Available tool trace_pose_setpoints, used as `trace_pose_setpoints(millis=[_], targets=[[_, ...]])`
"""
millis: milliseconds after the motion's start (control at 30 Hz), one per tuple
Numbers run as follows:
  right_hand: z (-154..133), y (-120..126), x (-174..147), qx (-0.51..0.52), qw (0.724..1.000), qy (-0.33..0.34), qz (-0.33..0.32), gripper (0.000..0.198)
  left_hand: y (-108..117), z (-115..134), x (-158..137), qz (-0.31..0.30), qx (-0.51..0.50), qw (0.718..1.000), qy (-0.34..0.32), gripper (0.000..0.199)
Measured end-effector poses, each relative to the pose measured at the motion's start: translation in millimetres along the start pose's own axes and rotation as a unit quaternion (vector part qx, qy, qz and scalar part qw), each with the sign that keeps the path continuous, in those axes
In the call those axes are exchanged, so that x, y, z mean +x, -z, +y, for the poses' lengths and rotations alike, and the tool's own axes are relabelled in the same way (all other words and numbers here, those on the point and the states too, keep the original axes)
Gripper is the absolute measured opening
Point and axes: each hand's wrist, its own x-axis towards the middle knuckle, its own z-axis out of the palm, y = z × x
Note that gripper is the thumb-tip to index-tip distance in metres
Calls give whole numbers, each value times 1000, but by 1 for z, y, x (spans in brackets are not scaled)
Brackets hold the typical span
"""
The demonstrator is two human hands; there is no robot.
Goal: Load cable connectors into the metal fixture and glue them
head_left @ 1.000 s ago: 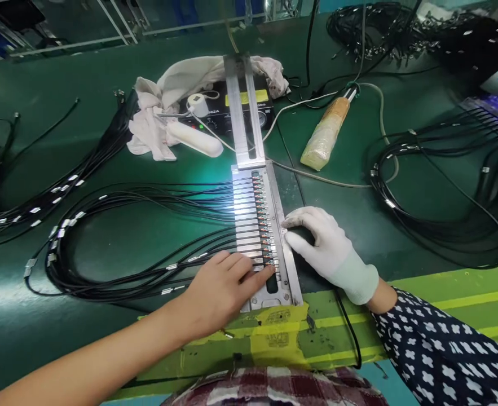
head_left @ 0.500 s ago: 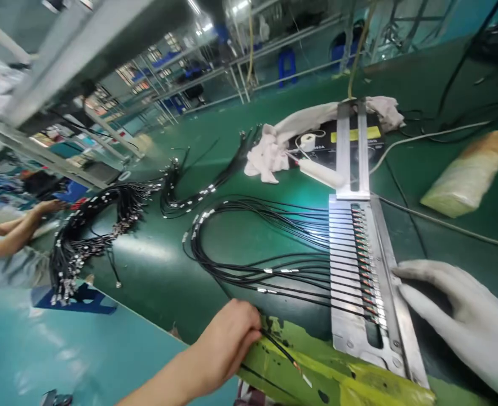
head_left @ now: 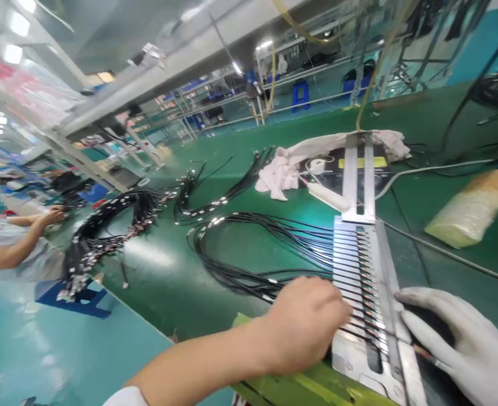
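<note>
My bare left hand (head_left: 305, 324) is closed on a black cable, low over the left side of a slotted metal fixture (head_left: 346, 356). The held cable's exposed end (head_left: 422, 352) crosses the fixture and reaches the thumb of my right hand. Several black cables (head_left: 249, 217) lie side by side in the slots, their stripped copper tips (head_left: 364, 265) in a row, and loop back to the left. My white-gloved right hand (head_left: 460, 332) pinches the fixture's right edge bar with thumb and forefinger. My left hand hides part of the nearest cables.
Bundles of black cables (head_left: 105, 225) lie on the green table at left, near a co-worker's hands (head_left: 54, 217). Behind the fixture are a white cloth (head_left: 278, 175) and a black box (head_left: 335, 163). A wrapped block (head_left: 464, 217) stands at right.
My left hand has moved right and up, from the table's front edge to the fixture, bringing the cable across it. My right hand stays at the edge bar. The view has tilted up.
</note>
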Motion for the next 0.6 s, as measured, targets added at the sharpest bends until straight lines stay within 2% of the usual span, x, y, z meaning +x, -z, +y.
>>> trace_pose_setpoints(millis=[33, 100, 200, 300, 433, 600], targets=[[-5, 3, 0, -12, 999, 8, -30, 27, -16, 5, -3, -50, 7, 998, -34, 20], [-18, 9, -1, -28, 999, 9, -37, 26, -33, 11, -13, -72, -17, 997, -38, 21], [-38, 14, 1, -42, 998, -4, -49, 18, -30, 4, -27, -71, -71, 995, -5, 19], [-51, 18, 5, -45, 997, -28, -57, 9, -21, -6, -33, -100, -89, 991, -7, 23], [-56, 20, 6, -32, 997, -42, -62, 9, -22, -8, -41, -90, -38, 995, -31, 23], [-58, 21, 7, -27, 997, -42, -66, 11, -29, -12, -50, -72, -6, 997, -26, 26]])
